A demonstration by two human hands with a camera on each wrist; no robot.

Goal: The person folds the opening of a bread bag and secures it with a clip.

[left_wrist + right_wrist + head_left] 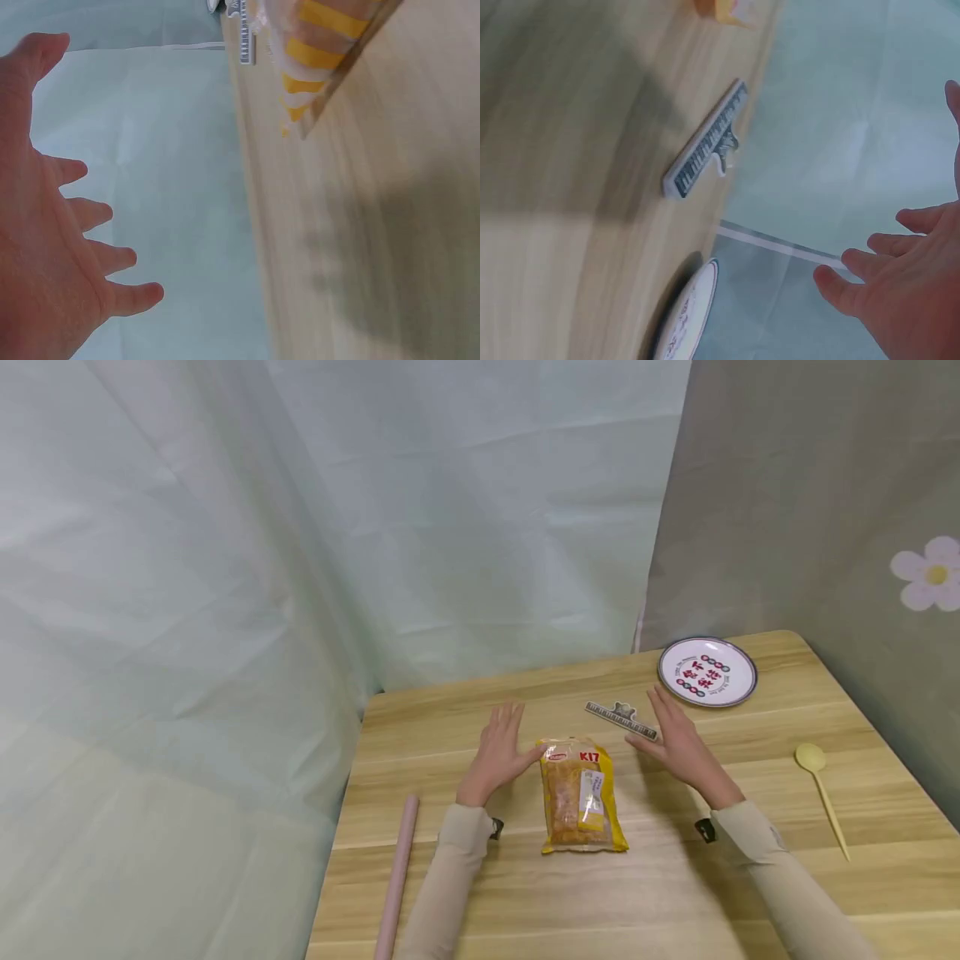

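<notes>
Between my two hands lies a yellow and clear bread packet (573, 797) with a white label on its front. My left hand (498, 753) hovers at the packet's left with fingers spread; in the head view its thumb tip overlaps the packet's upper left corner. Off to the packet's right, my right hand (686, 749) is held with straight fingers and the thumb apart. Just beyond that thumb is a long bag clip (621, 719) with a keyboard-like pattern, also showing in the right wrist view (706, 141). Neither hand holds anything.
A white plate (707, 672) with a dark rim and red characters sits at the back right of the wooden table (780, 810). A yellow spoon (812, 758) lies at the right, and a pink rod (397, 877) at the left. Curtains (487, 527) hang behind the table.
</notes>
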